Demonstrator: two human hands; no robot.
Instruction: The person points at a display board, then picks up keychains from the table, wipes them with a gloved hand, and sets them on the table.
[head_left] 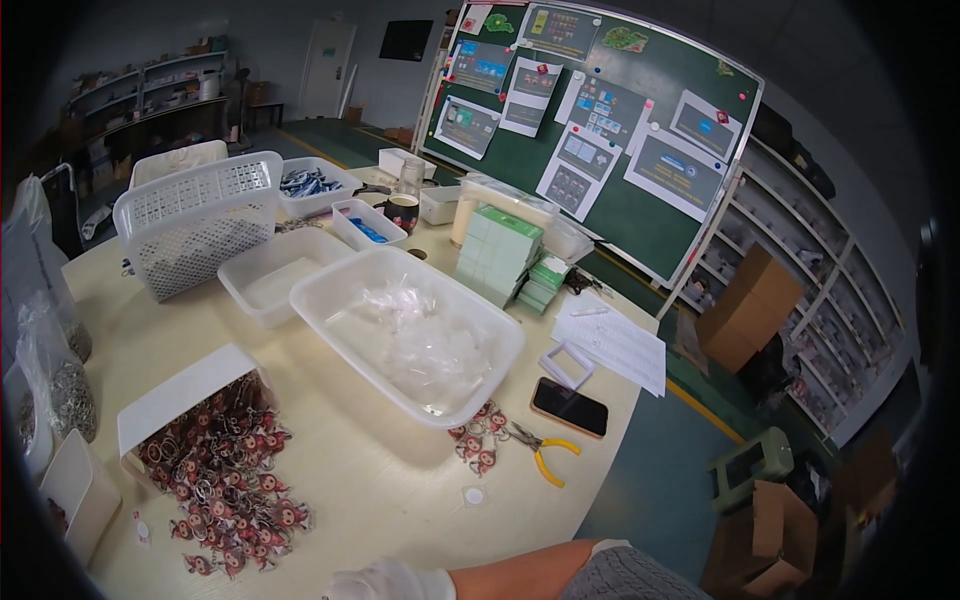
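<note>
My right hand (390, 582), in a white glove, shows at the lower edge, its forearm coming from the right under a grey sleeve. The frame cuts off its fingers, so what they hold, if anything, is hidden. My left hand is out of view. Nearest to the glove, on the left, a heap of red-and-brown figure keychains (225, 480) with metal rings spills from a tipped white box (185, 400). Farther up are a small cluster of keychains (482, 440), yellow-handled pliers (548, 455) with jaws apart, and a small clear packet with a white disc (474, 496).
A white tub (335, 335) of clear plastic bags stands mid-table. Behind it are a white basket (200, 215), an open bin (275, 275) and stacked green-and-white boxes (500, 250). A phone (568, 407) and papers (620, 340) lie near the right edge. Bags of metal parts (70, 395) stand left.
</note>
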